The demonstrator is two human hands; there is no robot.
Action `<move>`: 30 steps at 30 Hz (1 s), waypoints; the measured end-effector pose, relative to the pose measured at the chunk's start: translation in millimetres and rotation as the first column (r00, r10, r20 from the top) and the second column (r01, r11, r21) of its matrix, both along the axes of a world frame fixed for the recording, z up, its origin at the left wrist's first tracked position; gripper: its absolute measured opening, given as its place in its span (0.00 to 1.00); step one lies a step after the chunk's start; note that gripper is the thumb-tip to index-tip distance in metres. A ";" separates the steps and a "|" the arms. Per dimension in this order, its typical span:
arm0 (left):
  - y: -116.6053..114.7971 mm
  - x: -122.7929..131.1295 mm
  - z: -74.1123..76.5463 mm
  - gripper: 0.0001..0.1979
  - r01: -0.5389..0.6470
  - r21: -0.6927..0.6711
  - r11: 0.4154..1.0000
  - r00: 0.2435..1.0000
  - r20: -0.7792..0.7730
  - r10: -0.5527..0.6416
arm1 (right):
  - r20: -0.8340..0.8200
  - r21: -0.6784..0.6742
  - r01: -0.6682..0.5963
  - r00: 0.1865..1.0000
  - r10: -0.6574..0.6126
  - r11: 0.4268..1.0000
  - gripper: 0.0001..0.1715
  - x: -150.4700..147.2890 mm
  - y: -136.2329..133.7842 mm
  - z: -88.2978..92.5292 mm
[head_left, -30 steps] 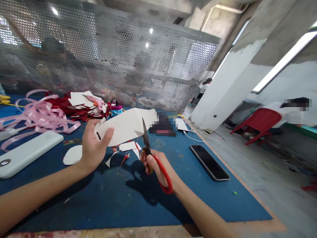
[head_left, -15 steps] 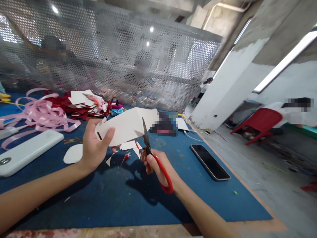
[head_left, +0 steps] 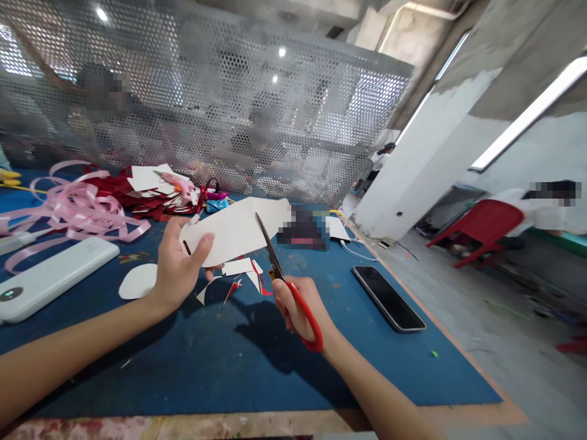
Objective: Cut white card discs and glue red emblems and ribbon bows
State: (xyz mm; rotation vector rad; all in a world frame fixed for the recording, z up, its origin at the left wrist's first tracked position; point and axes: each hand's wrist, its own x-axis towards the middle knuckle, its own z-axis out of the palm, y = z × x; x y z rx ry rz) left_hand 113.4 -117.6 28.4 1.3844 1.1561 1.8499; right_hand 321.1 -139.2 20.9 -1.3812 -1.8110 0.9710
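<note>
Gripping the white card (head_left: 224, 235), the left hand (head_left: 182, 266) suspends it above the surface (head_left: 206, 366); the right hand (head_left: 314, 299) holds red-handled scissors (head_left: 277, 269), blades toward 11 o'clock, overlapping the card. A phone (head_left: 389, 298) lies at the right hand's 3 o'clock.

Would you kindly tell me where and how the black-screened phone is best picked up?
The phone is probably best gripped by both long edges, mid-length, from above and the right: it lies flat, screen up, narrower across, and the right hand, holding scissors, is to its left.
</note>
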 end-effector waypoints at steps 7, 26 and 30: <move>-8.8 4.3 -3.9 0.14 -0.021 -0.038 0.999 0.995 -0.094 0.017 | 0.018 0.108 -0.135 0.991 0.134 0.985 0.16 2.5 6.2 0.6; -15.4 11.8 -5.9 0.13 0.162 -0.107 0.981 0.983 -0.069 -0.170 | -0.077 0.068 -0.045 0.996 0.050 0.997 0.32 -3.3 -0.9 -7.1; -7.1 7.5 -6.4 0.14 0.291 -0.258 0.921 0.946 -0.064 -0.317 | -0.161 0.065 0.084 0.984 -0.072 0.994 0.30 -0.3 3.2 -1.8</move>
